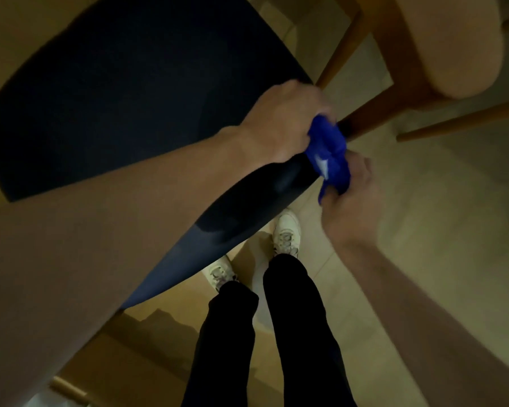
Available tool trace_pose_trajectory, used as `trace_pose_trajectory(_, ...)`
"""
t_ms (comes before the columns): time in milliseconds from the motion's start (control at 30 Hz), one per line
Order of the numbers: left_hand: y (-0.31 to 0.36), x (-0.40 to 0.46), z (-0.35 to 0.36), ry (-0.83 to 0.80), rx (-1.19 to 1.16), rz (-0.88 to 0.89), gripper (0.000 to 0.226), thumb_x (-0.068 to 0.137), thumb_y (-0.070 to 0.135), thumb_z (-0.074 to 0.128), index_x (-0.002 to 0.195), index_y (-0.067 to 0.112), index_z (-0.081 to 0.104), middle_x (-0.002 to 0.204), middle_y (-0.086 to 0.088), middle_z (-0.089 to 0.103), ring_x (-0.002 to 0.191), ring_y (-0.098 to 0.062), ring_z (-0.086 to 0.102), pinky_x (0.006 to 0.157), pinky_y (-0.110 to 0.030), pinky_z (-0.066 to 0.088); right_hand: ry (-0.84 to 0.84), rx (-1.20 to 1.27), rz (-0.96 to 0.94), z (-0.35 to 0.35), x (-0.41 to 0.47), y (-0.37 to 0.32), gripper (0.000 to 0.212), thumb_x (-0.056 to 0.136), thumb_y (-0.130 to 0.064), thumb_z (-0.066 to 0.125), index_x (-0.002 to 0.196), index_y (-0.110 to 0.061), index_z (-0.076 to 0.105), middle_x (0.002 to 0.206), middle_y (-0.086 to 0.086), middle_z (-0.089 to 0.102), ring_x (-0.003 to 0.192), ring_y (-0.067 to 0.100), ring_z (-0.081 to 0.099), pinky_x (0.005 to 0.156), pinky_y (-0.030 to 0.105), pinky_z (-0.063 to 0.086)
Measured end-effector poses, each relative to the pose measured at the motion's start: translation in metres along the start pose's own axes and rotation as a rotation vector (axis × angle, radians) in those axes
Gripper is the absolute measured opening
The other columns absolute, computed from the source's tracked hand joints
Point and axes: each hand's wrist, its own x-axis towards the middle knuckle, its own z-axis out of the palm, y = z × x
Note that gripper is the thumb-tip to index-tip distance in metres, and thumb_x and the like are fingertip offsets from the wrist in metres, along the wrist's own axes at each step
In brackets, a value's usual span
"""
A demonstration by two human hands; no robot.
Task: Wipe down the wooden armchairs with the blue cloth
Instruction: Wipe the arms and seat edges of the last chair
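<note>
Both the left hand (285,121) and right hand (350,195) grip the bunched bright blue cloth (329,154) beside the dark chair back (241,201), probably to refold it

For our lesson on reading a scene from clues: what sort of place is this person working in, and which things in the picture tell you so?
Probably an indoor dining or seating area, perhaps a café or a home. The clues: a wooden chair with a tan cushion, a dark blue chair beside it, and a pale tiled floor.
</note>
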Motion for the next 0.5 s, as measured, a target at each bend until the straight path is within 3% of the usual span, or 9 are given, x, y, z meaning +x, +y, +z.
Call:
trace_pose_trajectory(133, -0.025, -0.067, 0.0, -0.024, 0.034, -0.026, 0.046, 0.079, -0.002, 0.061, 0.117, 0.023, 0.067, 0.12, 0.005, 0.064, 0.111, -0.018, 0.058, 0.097, -0.037, 0.044, -0.006, 0.036, -0.014, 0.027, -0.05, -0.019, 0.056, 0.077, 0.007, 0.06, 0.13, -0.01, 0.057, 0.117, 0.005, 0.055, 0.095, 0.012, 0.05, 0.082, 0.015, 0.037)
trace_pose_trajectory(267, -0.045, -0.141, 0.001, -0.117, 0.094, -0.143, 0.045, 0.078, -0.002, 0.058, 0.112, 0.026, 0.069, 0.115, 0.007, 0.065, 0.107, -0.02, 0.058, 0.092, -0.038, 0.045, -0.187, 0.052, 0.015, 0.053, -0.111, -0.042, 0.055, 0.078, 0.004, 0.063, 0.13, -0.014, 0.056, 0.119, 0.004, 0.054, 0.104, 0.023, 0.054, 0.087, 0.037, 0.051)
trace_pose_trajectory(367, -0.061, -0.199, 0.002, -0.187, 0.12, -0.226, 0.042, 0.077, 0.001, 0.061, 0.109, 0.028, 0.07, 0.114, 0.01, 0.066, 0.108, -0.016, 0.058, 0.092, -0.036, 0.045, -0.336, 0.037, -0.031, 0.072, -0.153, -0.058, 0.056, 0.079, -0.002, 0.068, 0.131, -0.018, 0.055, 0.122, 0.0, 0.053, 0.106, 0.019, 0.054, 0.085, 0.034, 0.053)
trace_pose_trajectory(500, -0.067, -0.253, 0.001, -0.26, 0.12, -0.433, 0.043, 0.081, 0.013, 0.066, 0.117, 0.036, 0.064, 0.121, 0.016, 0.063, 0.112, -0.012, 0.058, 0.092, -0.035, 0.047, -0.59, -0.013, -0.24, 0.069, -0.165, -0.064, 0.056, 0.082, -0.006, 0.065, 0.134, -0.021, 0.052, 0.126, -0.003, 0.05, 0.11, 0.017, 0.051, 0.09, 0.029, 0.051)
